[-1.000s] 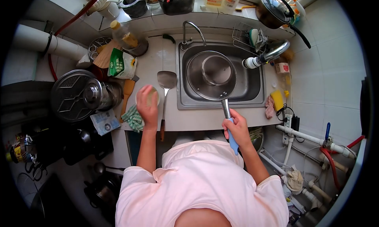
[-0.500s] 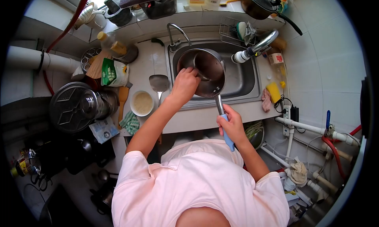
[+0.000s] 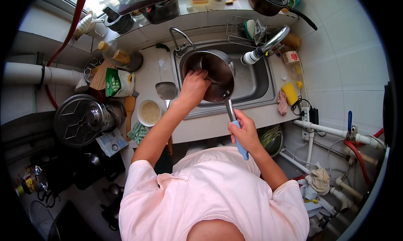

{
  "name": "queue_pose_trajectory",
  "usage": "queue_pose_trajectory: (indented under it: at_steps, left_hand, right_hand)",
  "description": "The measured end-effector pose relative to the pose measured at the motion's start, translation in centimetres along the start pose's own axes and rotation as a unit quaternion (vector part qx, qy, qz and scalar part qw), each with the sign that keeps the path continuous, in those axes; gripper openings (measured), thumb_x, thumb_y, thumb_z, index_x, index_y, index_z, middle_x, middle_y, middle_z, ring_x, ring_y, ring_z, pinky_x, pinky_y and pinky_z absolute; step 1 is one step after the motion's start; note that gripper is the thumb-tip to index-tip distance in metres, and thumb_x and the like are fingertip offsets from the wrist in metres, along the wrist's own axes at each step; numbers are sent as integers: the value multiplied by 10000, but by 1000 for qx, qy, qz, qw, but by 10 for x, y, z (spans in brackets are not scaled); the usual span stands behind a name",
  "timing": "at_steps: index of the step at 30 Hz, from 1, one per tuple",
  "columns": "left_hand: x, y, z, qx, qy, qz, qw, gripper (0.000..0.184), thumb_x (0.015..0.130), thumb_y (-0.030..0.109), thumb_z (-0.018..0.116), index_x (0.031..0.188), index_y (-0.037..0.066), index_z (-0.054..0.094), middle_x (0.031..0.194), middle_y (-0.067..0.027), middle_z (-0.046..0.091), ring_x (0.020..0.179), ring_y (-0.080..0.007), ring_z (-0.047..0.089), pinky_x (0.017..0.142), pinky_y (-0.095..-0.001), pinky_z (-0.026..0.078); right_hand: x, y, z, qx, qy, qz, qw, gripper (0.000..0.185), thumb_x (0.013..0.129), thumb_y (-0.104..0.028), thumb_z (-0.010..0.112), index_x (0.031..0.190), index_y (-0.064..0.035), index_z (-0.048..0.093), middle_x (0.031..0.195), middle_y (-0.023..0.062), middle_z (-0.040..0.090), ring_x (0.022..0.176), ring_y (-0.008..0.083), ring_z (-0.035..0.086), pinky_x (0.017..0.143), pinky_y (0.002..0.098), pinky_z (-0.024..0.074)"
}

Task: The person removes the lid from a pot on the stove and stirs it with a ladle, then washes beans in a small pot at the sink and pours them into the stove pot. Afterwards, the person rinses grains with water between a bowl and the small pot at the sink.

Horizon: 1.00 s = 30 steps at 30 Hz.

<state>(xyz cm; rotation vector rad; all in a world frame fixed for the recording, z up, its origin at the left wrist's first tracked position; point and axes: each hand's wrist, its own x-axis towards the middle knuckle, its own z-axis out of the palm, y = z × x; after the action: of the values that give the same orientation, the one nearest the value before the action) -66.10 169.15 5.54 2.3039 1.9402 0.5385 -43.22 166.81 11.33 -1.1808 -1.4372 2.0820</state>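
Observation:
A deep metal saucepan is held over the left part of the steel sink, its open mouth turned up toward me. My right hand is wrapped around its blue-and-steel handle. Over the near left rim reaches my left hand, fingers curled inside the pan against its inner wall. Whatever those fingers hold, if anything, is hidden. Left of that forearm lie a wide metal spatula and a white bowl with pale contents.
A curved faucet stands behind the pan, and a thicker chrome spout reaches over the sink's right. A yellow sponge lies on the right counter. A lidded pot sits at left. Above, a pan rests on the ledge.
The view has shifted slightly, so most things sit a little further left. My left hand's fingers have moved a bit inside the pan; my right hand keeps its hold on the handle.

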Motion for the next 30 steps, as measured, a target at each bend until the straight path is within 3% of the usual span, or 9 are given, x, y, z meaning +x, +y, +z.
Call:
queue_pose_trajectory:
  at_steps: [3, 6, 9, 12, 18, 24, 27, 30]
  left_hand:
    - [0, -2, 2, -38, 31, 5, 999, 115, 662, 64, 584, 735, 84, 670, 843, -53, 564, 894, -223, 529, 789, -346, 405]
    - [-2, -4, -4, -143, 0, 4, 990, 248, 630, -45, 582, 844, 56, 656, 880, -79, 583, 922, -260, 534, 803, -369, 419]
    - [-1, 1, -16, -253, 44, -29, 966, 214, 628, -54, 606, 822, 35, 631, 843, -86, 587, 867, -273, 551, 732, -369, 453]
    - [1, 10, -35, -405, 58, -163, 898, 167, 637, -35, 636, 793, 19, 609, 809, -91, 582, 811, -279, 557, 663, -352, 465]
    - [1, 12, -36, -99, 83, -86, 988, 135, 626, -24, 662, 717, 10, 569, 801, -94, 586, 788, -278, 548, 658, -358, 467]
    - [0, 12, -21, -128, 113, -27, 985, 153, 638, -22, 596, 754, 55, 660, 808, -82, 579, 822, -279, 531, 729, -370, 439]
    - [-2, 15, -21, -113, 81, -6, 990, 301, 604, -64, 602, 859, 74, 682, 875, -82, 572, 881, -278, 529, 736, -380, 421]
    - [-3, 18, -21, -93, 47, -8, 994, 285, 613, -52, 596, 854, 73, 683, 895, -70, 569, 904, -265, 524, 753, -369, 401]
  right_hand:
    - [-1, -1, -1, -2, 0, -5, 1000, 385, 824, -1, 513, 1197, 54, 440, 630, 18, 490, 429, 62, 446, 387, 195, 383]
    - [-2, -3, -2, -7, 5, -7, 1000, 389, 826, -3, 513, 1203, 54, 438, 627, 14, 487, 428, 61, 444, 387, 195, 380]
    - [-3, -5, -3, -15, 7, -12, 1000, 391, 828, -6, 513, 1206, 55, 436, 623, 10, 484, 428, 59, 442, 387, 193, 376]
    - [-4, -7, -4, -14, 7, -18, 1000, 386, 832, -10, 513, 1205, 54, 437, 622, 9, 482, 429, 57, 441, 389, 191, 373]
    - [-6, -9, -3, -22, 5, -21, 1000, 422, 833, -20, 515, 1236, 62, 418, 622, 3, 476, 430, 59, 451, 396, 207, 378]
    - [-8, -12, -3, -31, 6, -30, 999, 405, 838, -10, 505, 1228, 59, 422, 640, 4, 475, 439, 50, 438, 398, 188, 371]
    - [-9, -13, -3, -33, 3, -28, 999, 411, 838, -10, 504, 1234, 60, 418, 643, 4, 475, 439, 50, 437, 398, 188, 370]
    - [-9, -14, -2, -33, 5, -24, 999, 420, 832, -18, 509, 1238, 49, 423, 626, -1, 470, 428, 57, 447, 396, 207, 373]
